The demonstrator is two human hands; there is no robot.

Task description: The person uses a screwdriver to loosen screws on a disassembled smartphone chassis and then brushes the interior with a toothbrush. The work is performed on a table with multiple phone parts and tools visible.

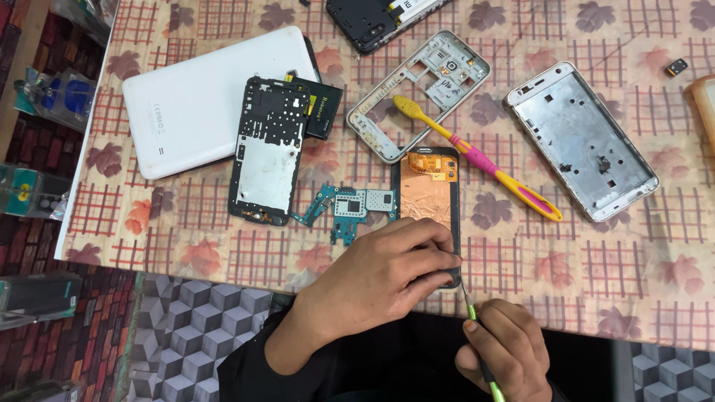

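My left hand (380, 279) presses down on the near end of a phone screen assembly (426, 195) that lies face down, with copper foil and an orange flex cable on its back. My right hand (503, 357) grips a thin green-handled tool (477, 339), whose metal tip touches the assembly's near right corner. A blue-green circuit board (350, 210) lies just left of the assembly.
On the leaf-patterned tablecloth (596, 260) lie a yellow and pink toothbrush (477, 155), a black mid-frame (268, 149), two silver frames (581, 138) (417, 89), a white tablet back (208, 97), a battery (324, 108) and another phone (372, 22). The table edge runs near my hands.
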